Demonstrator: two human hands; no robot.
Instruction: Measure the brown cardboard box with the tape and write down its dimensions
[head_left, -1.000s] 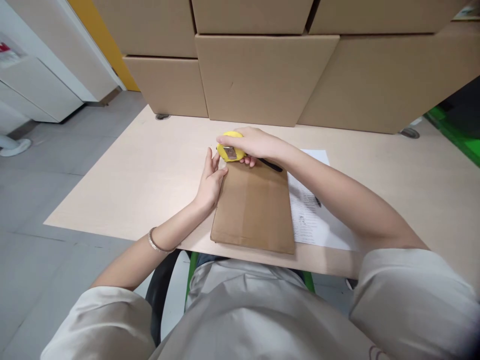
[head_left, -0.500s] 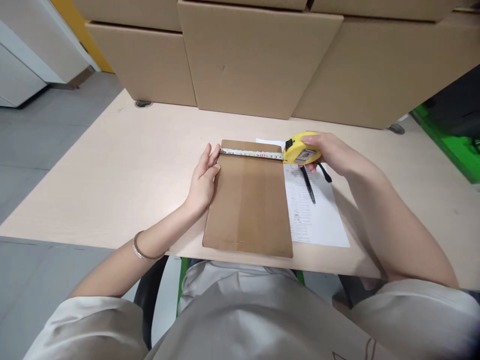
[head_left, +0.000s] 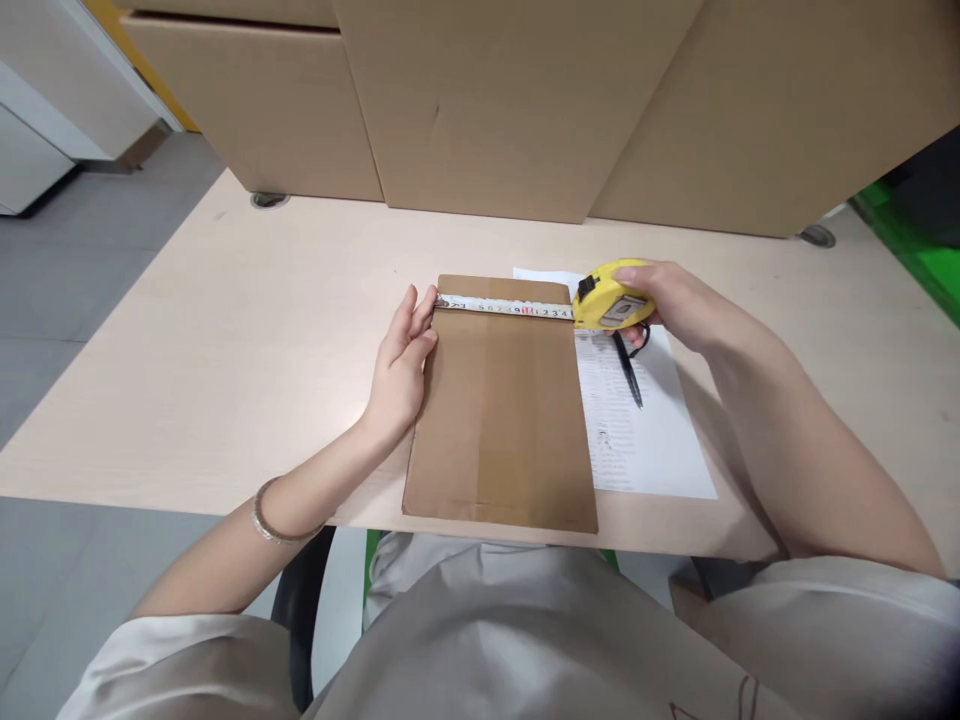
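A flat brown cardboard piece [head_left: 501, 420] lies on the light wooden table [head_left: 247, 340] in front of me. My right hand [head_left: 675, 300] is closed around a yellow tape measure [head_left: 609, 300] at the cardboard's far right corner. Its white tape [head_left: 502, 306] runs across the cardboard's far edge. My left hand [head_left: 401, 360] rests along the cardboard's left edge, its fingers stretched out and its fingertips at the tape's end near the far left corner. A black pen [head_left: 628, 368] lies on a printed white sheet [head_left: 645, 430] right of the cardboard, just under my right hand.
Large cardboard boxes [head_left: 487, 100] stand in a row along the table's far side. A white cabinet [head_left: 45, 110] stands on the grey floor at far left. Something green [head_left: 926, 260] shows at the far right. A bracelet sits on my left wrist.
My right hand drew the tape measure from the cardboard's far left corner to its far right corner, pulling the tape out across the far edge. My left hand stayed at the left corner.
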